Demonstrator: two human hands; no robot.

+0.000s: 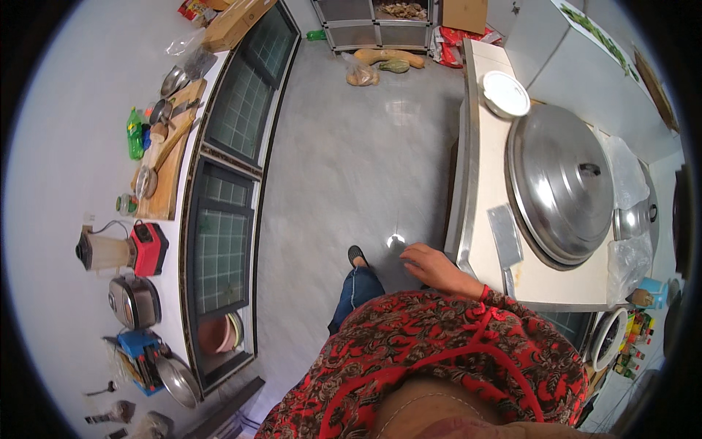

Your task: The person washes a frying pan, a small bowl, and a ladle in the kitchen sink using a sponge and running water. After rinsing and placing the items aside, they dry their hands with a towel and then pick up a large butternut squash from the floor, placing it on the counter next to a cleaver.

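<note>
My right hand (pixel 436 269) hangs in front of my body above the grey floor, holding nothing, its fingers loosely bent and apart. It is nearest to the front corner of a tiled stove counter (pixel 488 175) with a metal edge. A large domed metal lid (pixel 565 181) covers the wok set into that counter. Beside it lie a cleaver-like flat metal blade (pixel 505 236) and, farther back, a white lidded bowl (pixel 504 93). My left hand is out of view. One foot in a dark slipper (pixel 357 255) shows on the floor ahead.
Along the left counter are a wooden cutting board (pixel 159 192), a green bottle (pixel 135 134), a red blender (pixel 149 248) and a rice cooker (pixel 134 302). On the floor ahead lie a long squash (pixel 386 56) and a plastic bag (pixel 362 74) before a shelved cabinet (pixel 351 33).
</note>
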